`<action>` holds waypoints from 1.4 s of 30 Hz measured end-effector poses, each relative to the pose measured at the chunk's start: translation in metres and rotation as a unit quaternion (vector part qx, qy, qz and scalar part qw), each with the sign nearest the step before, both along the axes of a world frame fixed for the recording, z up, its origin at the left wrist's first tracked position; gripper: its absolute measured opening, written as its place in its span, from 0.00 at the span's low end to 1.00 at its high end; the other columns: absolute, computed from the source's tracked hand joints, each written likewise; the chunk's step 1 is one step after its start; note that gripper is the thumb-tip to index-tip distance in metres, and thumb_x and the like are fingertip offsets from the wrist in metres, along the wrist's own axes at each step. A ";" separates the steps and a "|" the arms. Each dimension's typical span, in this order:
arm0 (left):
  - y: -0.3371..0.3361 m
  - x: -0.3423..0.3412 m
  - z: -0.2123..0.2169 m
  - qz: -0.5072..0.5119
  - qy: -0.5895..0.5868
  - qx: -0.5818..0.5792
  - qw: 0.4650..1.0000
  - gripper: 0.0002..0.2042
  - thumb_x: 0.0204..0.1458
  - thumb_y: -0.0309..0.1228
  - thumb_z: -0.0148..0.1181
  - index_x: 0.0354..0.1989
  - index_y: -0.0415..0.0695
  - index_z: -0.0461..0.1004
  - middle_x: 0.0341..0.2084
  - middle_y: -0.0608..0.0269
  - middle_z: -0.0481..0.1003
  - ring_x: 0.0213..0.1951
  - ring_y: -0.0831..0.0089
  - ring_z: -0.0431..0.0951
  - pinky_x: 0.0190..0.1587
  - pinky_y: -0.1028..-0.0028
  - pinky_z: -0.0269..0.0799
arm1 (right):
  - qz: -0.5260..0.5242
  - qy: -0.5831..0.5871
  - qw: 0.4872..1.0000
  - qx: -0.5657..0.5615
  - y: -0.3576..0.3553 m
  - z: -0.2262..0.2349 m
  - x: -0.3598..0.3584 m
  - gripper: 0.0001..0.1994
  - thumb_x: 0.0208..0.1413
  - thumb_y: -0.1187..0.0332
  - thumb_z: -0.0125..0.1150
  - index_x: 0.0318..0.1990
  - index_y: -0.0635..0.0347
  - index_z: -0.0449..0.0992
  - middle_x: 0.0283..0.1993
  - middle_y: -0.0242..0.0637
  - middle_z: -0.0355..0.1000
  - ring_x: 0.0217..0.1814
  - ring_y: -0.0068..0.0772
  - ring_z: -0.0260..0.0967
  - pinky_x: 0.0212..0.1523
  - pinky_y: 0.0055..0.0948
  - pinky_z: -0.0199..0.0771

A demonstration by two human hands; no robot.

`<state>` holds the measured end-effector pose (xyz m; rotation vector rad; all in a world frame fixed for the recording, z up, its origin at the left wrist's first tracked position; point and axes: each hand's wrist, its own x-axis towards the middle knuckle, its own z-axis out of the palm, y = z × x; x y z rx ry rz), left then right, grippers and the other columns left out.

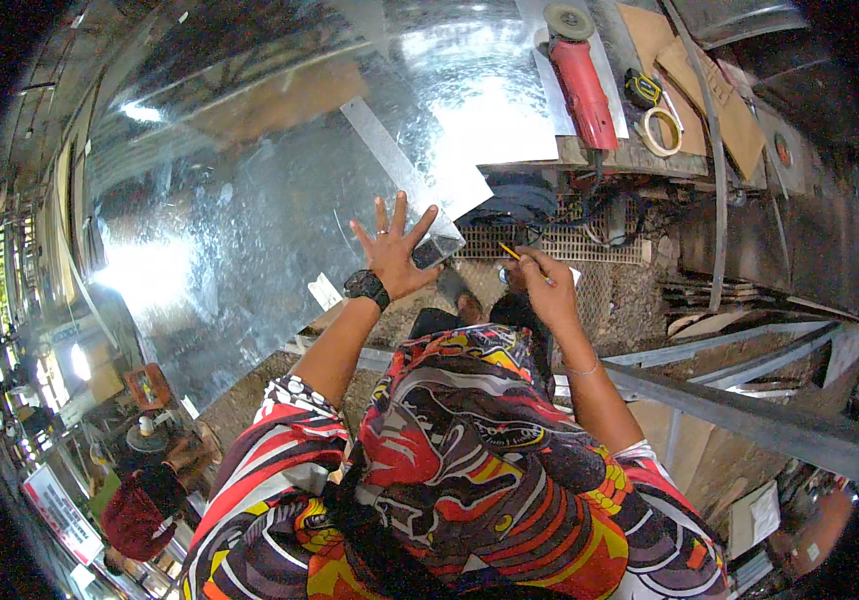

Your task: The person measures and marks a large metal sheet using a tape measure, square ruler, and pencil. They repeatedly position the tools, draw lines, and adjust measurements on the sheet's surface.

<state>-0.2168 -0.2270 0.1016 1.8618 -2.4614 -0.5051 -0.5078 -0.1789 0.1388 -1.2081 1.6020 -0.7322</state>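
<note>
A large shiny metal sheet (239, 200) covers the work surface in front of me. My left hand (396, 252) lies on its near edge with fingers spread, a dark watch on the wrist. Beside those fingers, a narrow grey metal strip (389, 145) runs diagonally across the sheet. A small dark patch shows by the thumb at the strip's near end; what it is I cannot tell. My right hand (547, 287) is off to the right, past the sheet's edge, its fingers closed round a yellow pencil (509, 251) that points up and left.
A red angle grinder (581, 90) lies at the far right of the surface, near a tape measure (641, 90) and a roll of tape (662, 132). Metal beams (749, 415) cross at my right. Another person (144, 510) is at the lower left.
</note>
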 end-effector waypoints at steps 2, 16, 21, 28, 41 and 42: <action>-0.001 -0.002 -0.001 0.002 -0.003 0.005 1.000 0.54 0.34 0.59 0.73 0.77 0.81 0.52 0.81 0.52 0.36 0.78 0.33 0.29 0.62 0.14 0.22 | -0.013 -0.017 1.000 0.006 0.000 -0.005 -0.003 0.16 0.66 0.61 0.54 0.48 0.60 0.85 0.42 0.49 0.83 0.43 0.46 0.82 0.48 0.36 0.78; -0.002 -0.006 0.001 0.013 -0.006 -0.002 1.000 0.54 0.34 0.59 0.73 0.76 0.82 0.53 0.81 0.53 0.37 0.78 0.34 0.30 0.62 0.14 0.21 | -0.002 -0.075 0.997 -0.006 -0.006 -0.019 0.001 0.17 0.69 0.65 0.55 0.55 0.69 0.79 0.43 0.44 0.84 0.40 0.28 0.78 0.42 0.26 0.77; -0.002 -0.006 0.004 0.012 -0.006 0.011 1.000 0.54 0.34 0.59 0.74 0.76 0.82 0.53 0.81 0.53 0.37 0.78 0.34 0.30 0.62 0.14 0.21 | 0.021 -0.135 0.989 -0.051 -0.019 -0.011 0.020 0.18 0.71 0.64 0.53 0.59 0.70 0.77 0.47 0.43 0.83 0.45 0.26 0.78 0.50 0.26 0.77; -0.005 -0.008 0.011 0.010 -0.026 0.018 0.999 0.54 0.36 0.58 0.74 0.77 0.82 0.51 0.81 0.54 0.36 0.78 0.34 0.31 0.62 0.14 0.23 | 0.017 -0.183 0.983 0.013 -0.046 -0.037 0.036 0.19 0.72 0.63 0.52 0.59 0.70 0.77 0.49 0.43 0.83 0.52 0.30 0.80 0.56 0.29 0.77; -0.004 -0.006 0.003 0.001 -0.022 0.011 1.000 0.55 0.35 0.61 0.73 0.77 0.82 0.51 0.81 0.53 0.37 0.78 0.32 0.32 0.61 0.12 0.25 | 0.091 -0.162 0.983 -0.002 -0.062 -0.035 0.034 0.18 0.70 0.63 0.53 0.56 0.67 0.80 0.46 0.39 0.84 0.48 0.30 0.80 0.50 0.28 0.77; -0.004 -0.006 0.002 0.002 -0.024 0.014 1.000 0.55 0.35 0.60 0.73 0.77 0.82 0.51 0.81 0.53 0.37 0.78 0.32 0.32 0.61 0.12 0.25 | 0.142 -0.078 0.987 0.020 -0.066 -0.023 0.030 0.18 0.69 0.63 0.53 0.54 0.67 0.81 0.44 0.40 0.84 0.47 0.30 0.81 0.50 0.28 0.77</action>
